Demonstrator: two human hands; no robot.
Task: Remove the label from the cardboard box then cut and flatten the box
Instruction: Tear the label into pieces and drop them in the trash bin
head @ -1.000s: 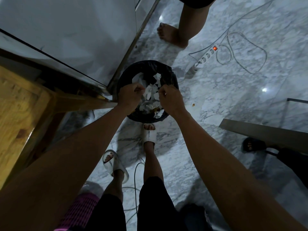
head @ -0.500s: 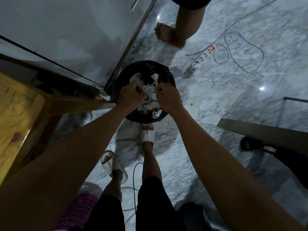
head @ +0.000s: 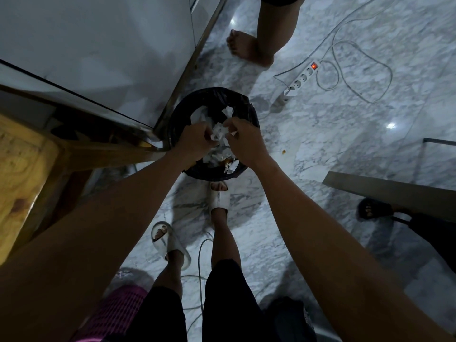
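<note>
Both my hands are held over a round bin lined with a black bag (head: 244,104) on the marble floor. My left hand (head: 195,140) and my right hand (head: 243,141) are close together, pinching a crumpled white label scrap (head: 218,132) between their fingertips. More white paper scraps (head: 230,166) lie inside the bin. No cardboard box is in view.
A wooden table (head: 22,174) stands at the left, a white cabinet (head: 98,50) behind the bin. A power strip (head: 302,79) with cables lies at the back right. Another person's bare foot (head: 246,49) stands beyond the bin. A pink basket (head: 116,314) sits near my feet.
My hands have drawn closer together above the bin, and the white scrap is now bunched between both sets of fingertips.
</note>
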